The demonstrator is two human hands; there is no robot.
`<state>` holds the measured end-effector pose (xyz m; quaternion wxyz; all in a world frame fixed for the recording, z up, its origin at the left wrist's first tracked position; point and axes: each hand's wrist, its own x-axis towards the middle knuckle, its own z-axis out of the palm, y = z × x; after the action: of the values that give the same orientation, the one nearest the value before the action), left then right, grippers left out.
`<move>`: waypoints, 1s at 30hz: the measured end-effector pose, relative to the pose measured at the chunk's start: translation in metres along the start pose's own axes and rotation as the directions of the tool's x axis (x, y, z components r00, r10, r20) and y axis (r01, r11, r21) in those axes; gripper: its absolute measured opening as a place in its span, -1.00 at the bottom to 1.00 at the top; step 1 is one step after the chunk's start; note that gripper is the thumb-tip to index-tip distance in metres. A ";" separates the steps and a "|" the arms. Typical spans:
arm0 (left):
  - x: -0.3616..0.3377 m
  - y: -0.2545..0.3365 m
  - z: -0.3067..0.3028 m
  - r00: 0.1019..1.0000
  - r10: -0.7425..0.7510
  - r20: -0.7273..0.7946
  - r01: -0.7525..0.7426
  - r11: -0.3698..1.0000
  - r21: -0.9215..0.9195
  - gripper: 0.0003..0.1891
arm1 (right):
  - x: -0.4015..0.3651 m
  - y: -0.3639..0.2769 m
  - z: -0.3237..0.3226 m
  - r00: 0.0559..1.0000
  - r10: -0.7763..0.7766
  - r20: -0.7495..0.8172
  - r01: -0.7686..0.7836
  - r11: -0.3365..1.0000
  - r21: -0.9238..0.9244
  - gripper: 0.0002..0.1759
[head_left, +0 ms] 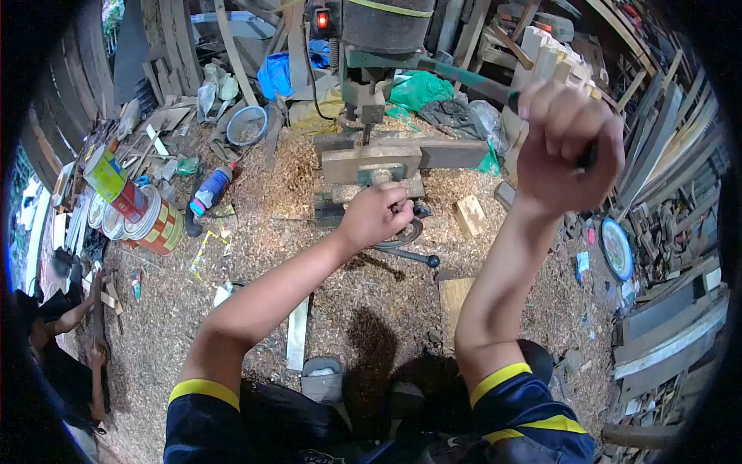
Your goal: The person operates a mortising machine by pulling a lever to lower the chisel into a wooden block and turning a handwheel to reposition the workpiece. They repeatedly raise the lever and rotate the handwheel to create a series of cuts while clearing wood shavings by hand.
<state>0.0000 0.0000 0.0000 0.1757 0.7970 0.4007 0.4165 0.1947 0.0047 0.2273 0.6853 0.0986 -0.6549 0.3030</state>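
Observation:
In front of me stands a drilling machine (386,31) with its bit (366,133) pointing down at a wooden block (344,165). The block sits behind a metal clamp pad (381,173) on the machine's table. My left hand (377,216) is closed just below that pad, over a dark handwheel (406,233); what its fingers hold is hidden. A ball-ended handle (421,258) sticks out below it. Raised at the right, my right hand (568,151) is wrapped round the end of the machine's long green lever (471,77).
Wood shavings cover the ground. A loose wooden block (469,216) lies right of the machine. Paint buckets (158,224) and a bottle (211,189) are at left, where another person (69,356) crouches. Stacked planks (672,162) line the right side. A red light (322,19) glows on the machine's switch.

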 end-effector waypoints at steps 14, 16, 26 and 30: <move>0.001 0.001 0.004 0.999 -0.004 -0.048 0.000 0.997 -0.075 -0.83 | 0.095 0.007 0.010 0.977 0.183 -0.108 -0.190 0.980 -0.062 -0.44; 0.000 0.000 0.005 0.999 0.003 -0.055 -0.008 0.996 -0.087 -0.82 | 0.098 0.010 0.020 0.966 0.125 -0.227 -0.138 0.989 -0.045 -0.43; -0.002 0.002 0.005 1.000 -0.010 -0.025 0.007 0.995 -0.101 -0.78 | -0.020 -0.004 0.001 0.998 -0.058 0.022 0.059 0.997 -0.040 -0.47; 0.001 0.002 0.001 0.999 0.017 -0.035 -0.020 0.995 -0.100 -0.84 | 0.006 -0.003 -0.001 0.999 0.016 0.043 -0.014 0.998 -0.062 -0.51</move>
<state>0.0021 -0.0001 0.0011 0.2047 0.7835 0.3748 0.4514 0.1965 0.0045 0.2339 0.6711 0.0791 -0.6795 0.2856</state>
